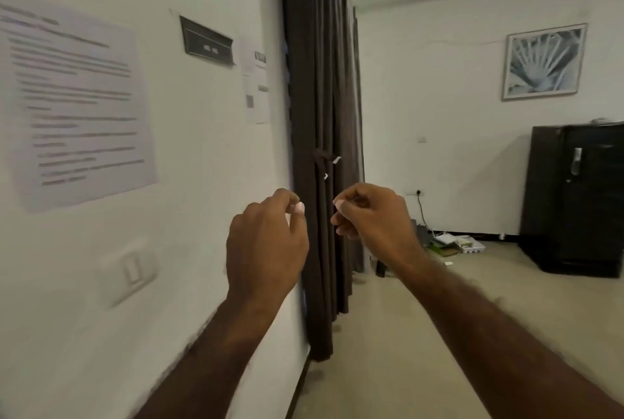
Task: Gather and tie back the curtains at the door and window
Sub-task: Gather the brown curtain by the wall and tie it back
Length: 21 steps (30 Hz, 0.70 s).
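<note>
Head view | curtain (pixel 320 81) hanging gathered, tie (pixel 322 158) binding it | left hand (pixel 266 246) hovering clenched, holding nothing | right hand (pixel 374 216) hovering likewise, both near curtain

The curtain (pixel 320 115) is dark matt cloth in folds; the wall (pixel 209 182) is smooth matt white; the notice (pixel 77 104) is paper; the cabinet (pixel 580 196) is faintly glossy black.

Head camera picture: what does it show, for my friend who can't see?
A dark brown curtain hangs gathered and tied with a knot beside a white wall. Left hand and right hand hover before it, fingers curled.
</note>
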Available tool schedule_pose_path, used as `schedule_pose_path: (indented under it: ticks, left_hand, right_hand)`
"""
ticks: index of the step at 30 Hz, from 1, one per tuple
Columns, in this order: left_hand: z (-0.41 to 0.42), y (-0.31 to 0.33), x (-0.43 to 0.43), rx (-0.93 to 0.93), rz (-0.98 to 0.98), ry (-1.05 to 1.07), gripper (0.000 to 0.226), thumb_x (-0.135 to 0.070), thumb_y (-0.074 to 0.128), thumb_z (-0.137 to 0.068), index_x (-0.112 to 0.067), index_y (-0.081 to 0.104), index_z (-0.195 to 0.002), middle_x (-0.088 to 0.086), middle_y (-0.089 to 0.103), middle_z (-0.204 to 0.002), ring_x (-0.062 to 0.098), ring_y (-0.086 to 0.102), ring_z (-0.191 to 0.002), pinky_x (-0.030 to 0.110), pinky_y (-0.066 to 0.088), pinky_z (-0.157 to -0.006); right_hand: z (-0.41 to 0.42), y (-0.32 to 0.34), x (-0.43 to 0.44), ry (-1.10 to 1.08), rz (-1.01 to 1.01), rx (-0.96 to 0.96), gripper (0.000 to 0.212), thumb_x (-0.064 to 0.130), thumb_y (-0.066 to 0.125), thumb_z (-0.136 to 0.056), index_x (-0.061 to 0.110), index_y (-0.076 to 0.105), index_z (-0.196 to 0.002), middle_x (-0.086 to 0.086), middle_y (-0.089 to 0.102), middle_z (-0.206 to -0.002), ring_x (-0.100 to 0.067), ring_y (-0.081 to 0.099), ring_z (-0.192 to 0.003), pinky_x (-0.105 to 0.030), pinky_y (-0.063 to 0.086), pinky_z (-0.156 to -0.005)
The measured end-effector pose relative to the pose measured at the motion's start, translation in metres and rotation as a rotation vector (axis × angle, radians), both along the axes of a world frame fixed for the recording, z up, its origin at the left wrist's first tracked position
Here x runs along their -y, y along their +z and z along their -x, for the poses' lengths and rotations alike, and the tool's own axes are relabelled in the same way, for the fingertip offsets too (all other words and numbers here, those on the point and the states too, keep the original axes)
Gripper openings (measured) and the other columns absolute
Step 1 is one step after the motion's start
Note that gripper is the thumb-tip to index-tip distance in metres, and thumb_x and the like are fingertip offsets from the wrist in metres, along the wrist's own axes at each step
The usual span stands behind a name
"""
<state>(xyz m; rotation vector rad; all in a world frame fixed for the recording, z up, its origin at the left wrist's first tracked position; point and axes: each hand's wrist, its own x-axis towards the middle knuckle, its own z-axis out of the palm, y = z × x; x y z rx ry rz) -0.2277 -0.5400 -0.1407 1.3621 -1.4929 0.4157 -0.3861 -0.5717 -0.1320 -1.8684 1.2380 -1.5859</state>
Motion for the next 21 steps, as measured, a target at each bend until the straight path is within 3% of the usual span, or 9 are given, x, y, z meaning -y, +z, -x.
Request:
schedule_pose_path:
  ticks: [4, 13, 17, 21]
  left_hand:
    - [0.014, 0.002, 0.080, -0.002, 0.036, -0.076, 0.020, -0.040, 0.050, -0.096, -0.027, 0.065, -0.100, -0.010, 0.060, -0.079, 0.010, 0.052, -0.072, 0.025, 0.036, -0.062]
    - [0.038, 0.019, 0.263, 0.023, 0.041, -0.212, 0.017, -0.037, 0.057, -0.095, -0.023, 0.067, -0.100, -0.005, 0.069, -0.085, 0.008, 0.051, -0.072, 0.031, 0.052, -0.066]
    - [0.054, 0.016, 0.349, 0.039, 0.030, -0.235, 0.016, -0.036, 0.056, -0.095, -0.023, 0.065, -0.100, -0.006, 0.068, -0.086, 0.009, 0.054, -0.075, 0.036, 0.056, -0.070]
    - [0.074, 0.013, 0.441, 0.045, 0.016, -0.212, 0.024, -0.037, 0.055, -0.095, -0.021, 0.064, -0.110, -0.002, 0.070, -0.099, 0.012, 0.058, -0.086, 0.042, 0.057, -0.080]
  right_hand:
    - [0.021, 0.003, 0.068, -0.086, 0.011, 0.024, 0.010, 0.022, 0.063, -0.096, 0.022, 0.070, -0.089, 0.001, 0.075, -0.075, -0.007, 0.072, -0.064, -0.011, 0.050, -0.053]
    - [0.068, 0.008, 0.231, -0.238, -0.017, 0.081, 0.009, 0.023, 0.062, -0.097, 0.020, 0.069, -0.092, 0.001, 0.075, -0.079, -0.013, 0.074, -0.071, -0.030, 0.063, -0.069]
    - [0.093, 0.005, 0.320, -0.272, 0.014, 0.072, 0.008, 0.025, 0.062, -0.097, 0.020, 0.068, -0.095, 0.003, 0.074, -0.081, -0.012, 0.073, -0.072, -0.029, 0.062, -0.069]
    - [0.116, 0.006, 0.421, -0.265, 0.049, 0.042, 0.009, 0.027, 0.061, -0.097, 0.022, 0.068, -0.096, 0.004, 0.074, -0.087, -0.013, 0.071, -0.081, -0.035, 0.062, -0.075]
